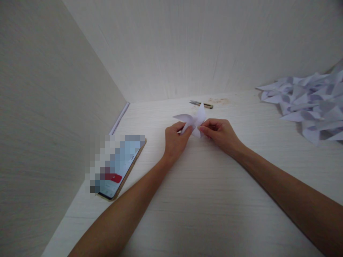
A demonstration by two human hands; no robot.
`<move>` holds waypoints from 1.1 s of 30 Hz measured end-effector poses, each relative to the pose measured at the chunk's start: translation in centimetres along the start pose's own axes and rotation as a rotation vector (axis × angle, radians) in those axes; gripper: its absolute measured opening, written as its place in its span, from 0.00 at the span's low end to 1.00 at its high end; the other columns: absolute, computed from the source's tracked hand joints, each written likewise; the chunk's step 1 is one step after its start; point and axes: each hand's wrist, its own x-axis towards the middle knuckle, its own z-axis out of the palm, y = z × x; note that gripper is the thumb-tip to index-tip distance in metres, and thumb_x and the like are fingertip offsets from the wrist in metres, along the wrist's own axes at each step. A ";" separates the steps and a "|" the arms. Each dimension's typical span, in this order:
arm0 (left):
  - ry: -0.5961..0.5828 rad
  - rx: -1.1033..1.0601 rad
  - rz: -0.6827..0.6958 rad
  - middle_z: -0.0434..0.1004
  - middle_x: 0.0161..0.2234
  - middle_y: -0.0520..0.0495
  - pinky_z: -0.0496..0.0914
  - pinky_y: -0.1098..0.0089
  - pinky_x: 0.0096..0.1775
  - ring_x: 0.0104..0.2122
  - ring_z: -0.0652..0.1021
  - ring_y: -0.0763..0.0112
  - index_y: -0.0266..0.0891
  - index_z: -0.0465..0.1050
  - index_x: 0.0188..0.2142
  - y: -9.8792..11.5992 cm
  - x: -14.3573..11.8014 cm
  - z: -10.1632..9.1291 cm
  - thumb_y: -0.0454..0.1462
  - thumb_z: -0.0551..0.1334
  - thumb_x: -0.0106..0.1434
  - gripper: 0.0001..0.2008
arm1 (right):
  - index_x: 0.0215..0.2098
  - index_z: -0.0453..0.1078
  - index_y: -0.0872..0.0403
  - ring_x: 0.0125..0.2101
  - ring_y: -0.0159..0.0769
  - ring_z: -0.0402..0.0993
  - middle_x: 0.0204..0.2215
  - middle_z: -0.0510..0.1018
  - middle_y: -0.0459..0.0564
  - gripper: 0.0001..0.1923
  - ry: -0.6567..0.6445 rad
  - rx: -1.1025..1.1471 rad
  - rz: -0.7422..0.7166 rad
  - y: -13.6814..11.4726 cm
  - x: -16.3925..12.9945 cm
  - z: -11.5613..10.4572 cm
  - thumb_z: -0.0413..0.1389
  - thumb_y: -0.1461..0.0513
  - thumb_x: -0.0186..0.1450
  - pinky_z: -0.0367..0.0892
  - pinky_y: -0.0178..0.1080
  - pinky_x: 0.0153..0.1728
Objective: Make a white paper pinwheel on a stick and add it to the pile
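Observation:
A white paper pinwheel (pixel 199 115) with pointed, curled blades is held up between my two hands, just over the table. My left hand (pixel 177 141) pinches it from the left, thumb on the paper near its middle. From the right, my right hand (pixel 218 132) closes thumb and fingertips on a lower blade beside the centre. What lies under the right fingertips is too small to make out. Behind the pinwheel lies a pair of thread snips (pixel 207 105), blades pointing left, partly covered by the upper blade.
A heap of similar white paper pinwheels (pixel 316 103) lies at the right by the back wall. On the left rests a smartphone (pixel 124 160), partly blurred out, near a thin white rod (pixel 119 117) along the side wall. Brown specks (pixel 219 101) mark the white table (pixel 203 200).

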 end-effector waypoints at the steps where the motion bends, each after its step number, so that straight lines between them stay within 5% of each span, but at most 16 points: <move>1: -0.001 0.012 0.006 0.69 0.21 0.54 0.61 0.73 0.27 0.24 0.68 0.75 0.36 0.71 0.22 0.0 0.0 0.0 0.37 0.58 0.53 0.08 | 0.19 0.65 0.56 0.15 0.24 0.52 0.12 0.61 0.39 0.09 -0.001 -0.003 0.000 0.0 0.0 0.0 0.55 0.59 0.52 0.48 0.32 0.17; 15: -0.019 0.055 0.045 0.67 0.19 0.55 0.61 0.75 0.27 0.23 0.67 0.77 0.37 0.66 0.17 0.2 -0.1 0.1 0.34 0.58 0.53 0.09 | 0.18 0.65 0.57 0.16 0.24 0.54 0.13 0.63 0.41 0.10 0.022 -0.065 -0.023 -0.1 0.0 0.2 0.55 0.58 0.52 0.49 0.32 0.17; 29: -0.028 0.067 0.033 0.70 0.21 0.53 0.63 0.74 0.29 0.25 0.70 0.76 0.35 0.70 0.21 0.1 0.0 0.0 0.34 0.58 0.53 0.07 | 0.17 0.65 0.57 0.18 0.28 0.57 0.14 0.66 0.45 0.09 0.176 -0.302 -0.004 -0.8 -0.5 1.1 0.54 0.61 0.52 0.53 0.34 0.21; 33: -0.027 0.075 0.049 0.73 0.22 0.52 0.65 0.74 0.29 0.26 0.71 0.75 0.35 0.72 0.23 0.0 0.0 0.2 0.34 0.58 0.53 0.07 | 0.15 0.64 0.56 0.18 0.28 0.58 0.15 0.67 0.45 0.08 0.293 -0.486 -0.118 -0.9 -0.9 1.7 0.54 0.64 0.51 0.54 0.35 0.23</move>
